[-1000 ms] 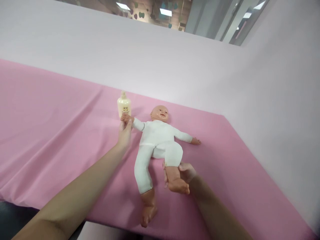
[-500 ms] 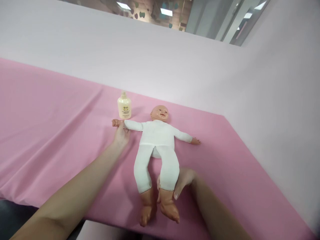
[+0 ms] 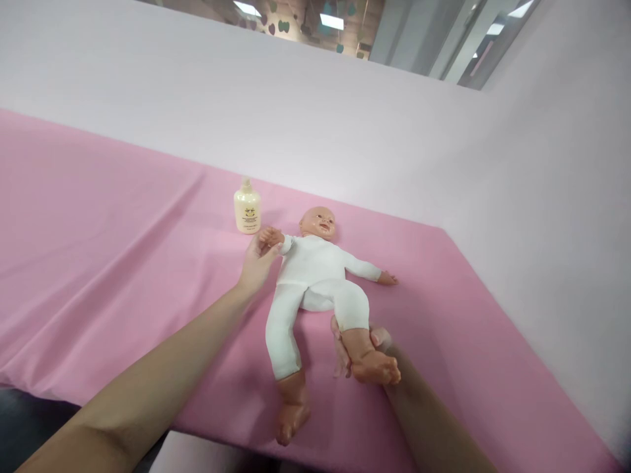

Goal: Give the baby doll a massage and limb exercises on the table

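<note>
A baby doll [image 3: 315, 263] in a white suit lies on its back in the middle of the view, head away from me and bare feet toward me. My left hand [image 3: 259, 263] is closed around the doll's arm near the wrist, on the left, and that arm is bent at the elbow. Under the doll's right-side leg, my right hand [image 3: 380, 338] grips the lower shin from behind, with fingers and thumb showing on either side. That leg is raised and bent at the knee. The other leg [image 3: 283, 335] lies stretched out. The arm on the far right [image 3: 365, 266] rests on the sheet.
A pale yellow pump bottle [image 3: 247, 210] stands upright just beyond my left hand. Pink sheeting [image 3: 123, 217] with some folds covers the table. A white wall [image 3: 345, 125] rises behind and along the right side, with a window [image 3: 315, 29] above it.
My left hand has pushed the doll's arm inward, folding it toward the body. My right hand has lifted the leg and swung it to the right, bending the knee.
</note>
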The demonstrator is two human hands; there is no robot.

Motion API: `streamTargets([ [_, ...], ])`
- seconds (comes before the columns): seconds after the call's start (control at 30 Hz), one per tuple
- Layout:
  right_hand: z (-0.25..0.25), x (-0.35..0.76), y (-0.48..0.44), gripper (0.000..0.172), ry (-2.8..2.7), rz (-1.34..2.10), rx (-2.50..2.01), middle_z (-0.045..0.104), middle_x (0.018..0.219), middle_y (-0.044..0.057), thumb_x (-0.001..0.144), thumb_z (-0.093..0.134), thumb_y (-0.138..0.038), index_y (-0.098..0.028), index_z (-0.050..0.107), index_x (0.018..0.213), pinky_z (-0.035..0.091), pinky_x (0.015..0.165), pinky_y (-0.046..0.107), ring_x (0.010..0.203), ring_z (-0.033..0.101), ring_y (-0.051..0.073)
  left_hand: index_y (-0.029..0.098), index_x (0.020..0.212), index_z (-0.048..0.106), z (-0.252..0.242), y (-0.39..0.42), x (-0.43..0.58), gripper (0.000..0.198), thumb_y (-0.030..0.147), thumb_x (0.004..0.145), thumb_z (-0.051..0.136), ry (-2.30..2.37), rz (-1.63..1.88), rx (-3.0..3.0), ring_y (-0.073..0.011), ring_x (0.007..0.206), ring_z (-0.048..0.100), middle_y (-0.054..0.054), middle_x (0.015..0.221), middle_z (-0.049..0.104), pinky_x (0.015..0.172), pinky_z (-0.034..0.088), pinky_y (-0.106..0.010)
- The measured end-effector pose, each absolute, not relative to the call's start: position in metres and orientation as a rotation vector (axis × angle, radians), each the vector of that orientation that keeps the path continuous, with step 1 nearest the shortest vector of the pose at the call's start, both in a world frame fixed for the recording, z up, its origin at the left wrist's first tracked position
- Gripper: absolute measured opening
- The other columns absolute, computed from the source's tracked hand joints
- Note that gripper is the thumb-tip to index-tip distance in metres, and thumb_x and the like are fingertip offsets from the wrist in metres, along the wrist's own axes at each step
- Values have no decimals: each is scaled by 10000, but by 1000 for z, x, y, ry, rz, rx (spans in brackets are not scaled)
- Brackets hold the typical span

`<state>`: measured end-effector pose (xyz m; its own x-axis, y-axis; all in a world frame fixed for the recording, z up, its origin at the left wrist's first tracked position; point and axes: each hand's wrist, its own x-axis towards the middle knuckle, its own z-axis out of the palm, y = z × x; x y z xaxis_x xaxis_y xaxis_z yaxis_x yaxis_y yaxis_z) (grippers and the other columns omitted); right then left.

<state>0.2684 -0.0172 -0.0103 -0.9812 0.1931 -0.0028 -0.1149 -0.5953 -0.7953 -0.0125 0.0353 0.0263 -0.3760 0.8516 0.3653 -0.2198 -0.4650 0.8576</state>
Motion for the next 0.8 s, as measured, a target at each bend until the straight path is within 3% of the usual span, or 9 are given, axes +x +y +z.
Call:
streamTargets([
  [0.23, 14, 255, -21, 460, -895, 2224, -524, 635, 766, -8, 814, 642, -545, -163, 621, 1068, 538, 719, 309, 615, 587, 115, 237, 1112, 674, 22, 20, 1, 369, 206, 747, 719, 1061, 1630, 1445, -237, 1208, 588, -61, 1219, 676, 1095, 410, -405],
  [0.5, 23, 249, -23, 312, -697, 2184, -669, 682, 787, 6, 847, 641, -468, -164, 668, 913, 527, 710, 277, 651, 614, 113, 289, 1114, 708, 14, 22, 1, 388, 159, 748, 681, 1027, 1419, 1673, -235, 1325, 526, -31, 1246, 683, 1175, 322, -452],
  [0.6, 21, 249, -22, 290, -704, 2159, -692, 688, 781, 11, 863, 628, -464, -175, 653, 863, 531, 717, 284, 659, 622, 119, 285, 1121, 704, 17, 21, -1, 384, 165, 757, 681, 1023, 1400, 1687, -239, 1304, 541, -30, 1252, 679, 1161, 342, -445],
  [0.8, 24, 250, -26, 406, -851, 2197, -615, 675, 780, 23, 829, 645, -510, -144, 652, 1002, 540, 707, 308, 658, 628, 136, 246, 1126, 674, 26, 18, -5, 365, 230, 765, 731, 1128, 1567, 1554, -248, 1206, 583, -46, 1211, 676, 1110, 390, -398],
])
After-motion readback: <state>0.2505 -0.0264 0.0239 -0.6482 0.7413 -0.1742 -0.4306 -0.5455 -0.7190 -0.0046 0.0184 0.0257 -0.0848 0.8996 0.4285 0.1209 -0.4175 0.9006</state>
